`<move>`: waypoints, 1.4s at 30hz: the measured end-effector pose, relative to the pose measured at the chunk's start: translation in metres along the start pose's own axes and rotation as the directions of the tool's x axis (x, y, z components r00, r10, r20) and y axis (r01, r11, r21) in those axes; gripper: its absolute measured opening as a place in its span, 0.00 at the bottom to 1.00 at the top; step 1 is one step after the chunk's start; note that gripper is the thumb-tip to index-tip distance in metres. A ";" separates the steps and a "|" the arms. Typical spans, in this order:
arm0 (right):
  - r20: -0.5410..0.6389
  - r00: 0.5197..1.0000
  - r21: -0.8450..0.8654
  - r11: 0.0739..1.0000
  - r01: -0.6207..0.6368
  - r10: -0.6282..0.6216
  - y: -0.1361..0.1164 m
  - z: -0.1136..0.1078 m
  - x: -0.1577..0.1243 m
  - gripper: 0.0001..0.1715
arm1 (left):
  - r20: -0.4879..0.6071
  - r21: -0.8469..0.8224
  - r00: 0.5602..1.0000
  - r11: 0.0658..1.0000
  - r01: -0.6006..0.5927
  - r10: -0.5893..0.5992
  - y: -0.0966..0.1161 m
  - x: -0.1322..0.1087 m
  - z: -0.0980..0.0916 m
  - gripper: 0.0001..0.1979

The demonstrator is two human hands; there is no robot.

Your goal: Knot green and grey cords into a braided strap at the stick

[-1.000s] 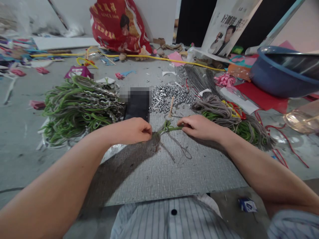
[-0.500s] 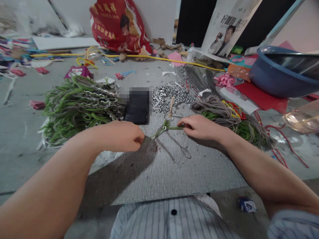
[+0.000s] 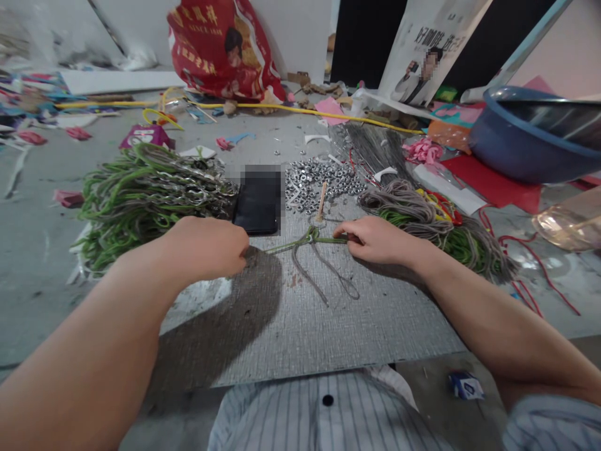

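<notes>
My left hand point(image 3: 209, 245) is a closed fist, pinching the left end of a green cord point(image 3: 286, 247) that runs taut to a knot point(image 3: 310, 236) at the centre of the grey textured mat point(image 3: 305, 326). My right hand point(image 3: 378, 240) is closed on the cord's right end, just right of the knot. Grey cord tails point(image 3: 328, 279) trail loose from the knot toward me. A small wooden stick point(image 3: 322, 202) lies just beyond the knot.
A black phone point(image 3: 259, 202) lies behind my left hand. A heap of green and grey cords point(image 3: 141, 194) sits at the left, another bundle point(image 3: 436, 228) at the right. Metal nuts point(image 3: 323, 178) are piled behind the knot. A blue basin point(image 3: 530, 134) stands far right.
My left hand has drawn steadily leftward, stretching the green cord out from the knot. My right hand has stayed in place.
</notes>
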State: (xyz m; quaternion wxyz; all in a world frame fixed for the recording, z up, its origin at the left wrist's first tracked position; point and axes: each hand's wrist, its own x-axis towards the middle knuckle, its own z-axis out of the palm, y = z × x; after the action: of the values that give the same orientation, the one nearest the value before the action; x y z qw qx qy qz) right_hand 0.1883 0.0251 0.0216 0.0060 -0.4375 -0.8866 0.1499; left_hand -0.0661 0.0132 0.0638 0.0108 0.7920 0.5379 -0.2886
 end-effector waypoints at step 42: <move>-0.175 0.961 -0.116 0.974 0.193 -0.212 -0.009 0.021 0.011 0.10 | -0.480 -0.386 0.813 0.753 -0.533 0.329 0.028 0.035 0.022 0.05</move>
State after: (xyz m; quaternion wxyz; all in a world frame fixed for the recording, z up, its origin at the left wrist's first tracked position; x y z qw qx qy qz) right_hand 0.1714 0.0233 0.0026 0.0829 -0.3563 -0.9285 0.0633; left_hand -0.0425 0.0239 0.0203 0.1797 0.9052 0.3837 0.0334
